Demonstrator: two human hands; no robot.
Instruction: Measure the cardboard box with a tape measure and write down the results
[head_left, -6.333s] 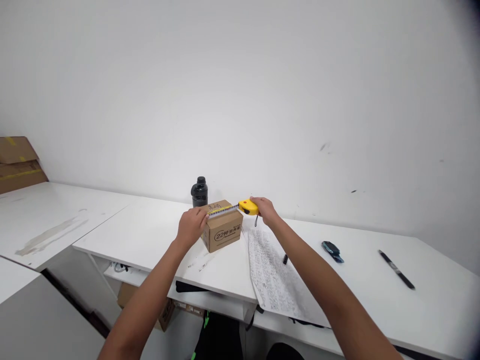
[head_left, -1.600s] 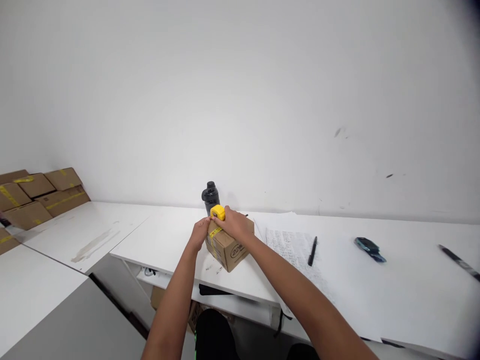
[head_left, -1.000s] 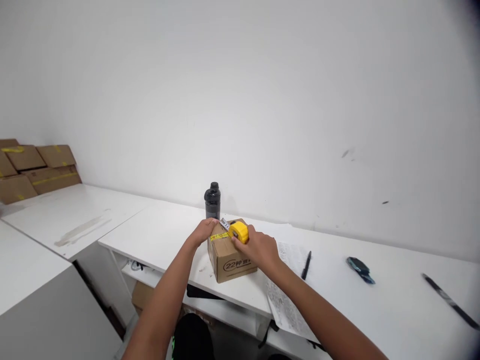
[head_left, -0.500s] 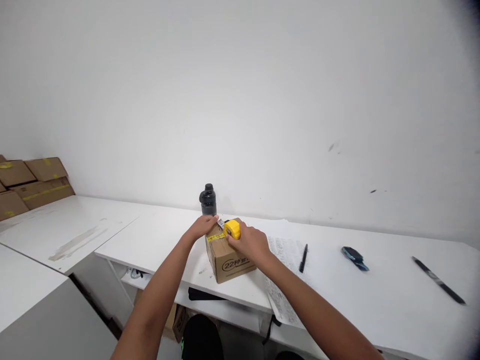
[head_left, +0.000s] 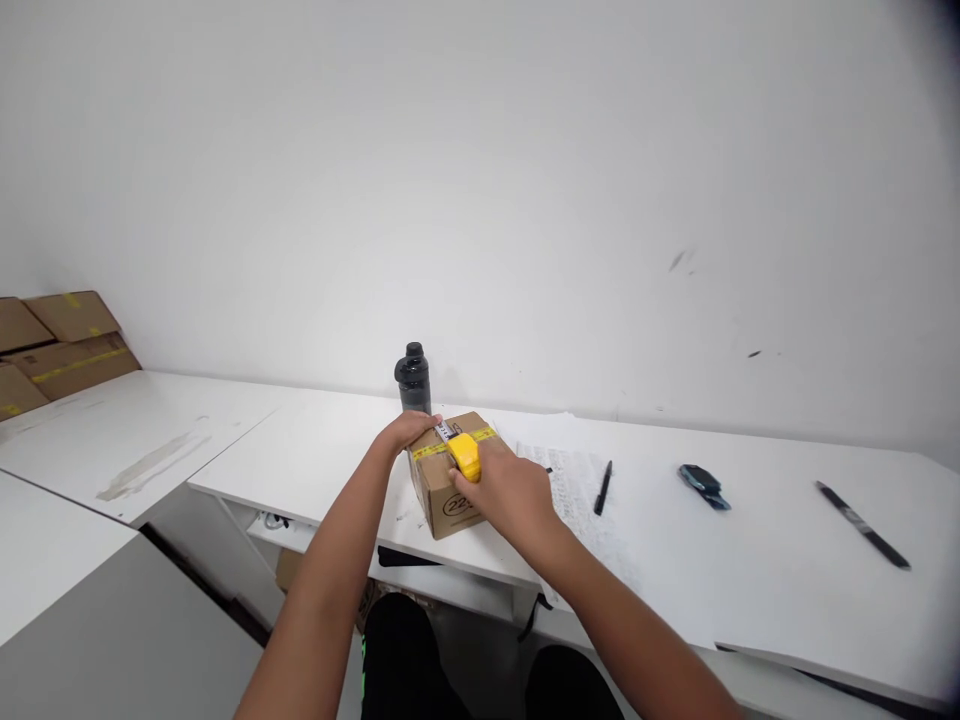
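A small cardboard box (head_left: pixel 442 490) with yellow tape across its top sits on the white table. My right hand (head_left: pixel 517 490) is wrapped around a yellow tape measure (head_left: pixel 465 456), holding it over the top of the box. A short length of its blade (head_left: pixel 444 431) runs out toward the far left edge of the box. At that edge my left hand (head_left: pixel 407 431) has its thumb against the blade's end, while its other fingers are mostly hidden. Just behind this hand stands a dark bottle (head_left: pixel 414 380).
Written sheets of paper (head_left: pixel 585 530) lie right of the box, with a black pen (head_left: pixel 604 488) on them. Farther right are a dark blue object (head_left: pixel 703 484), perhaps a watch, and a black marker-like stick (head_left: pixel 862 525). Cardboard boxes (head_left: pixel 71 355) are stacked far left.
My right hand has drawn the tape measure's case toward me across the box top, and more blade shows. My left hand stays at the far edge. The whole view has tilted slightly downward.
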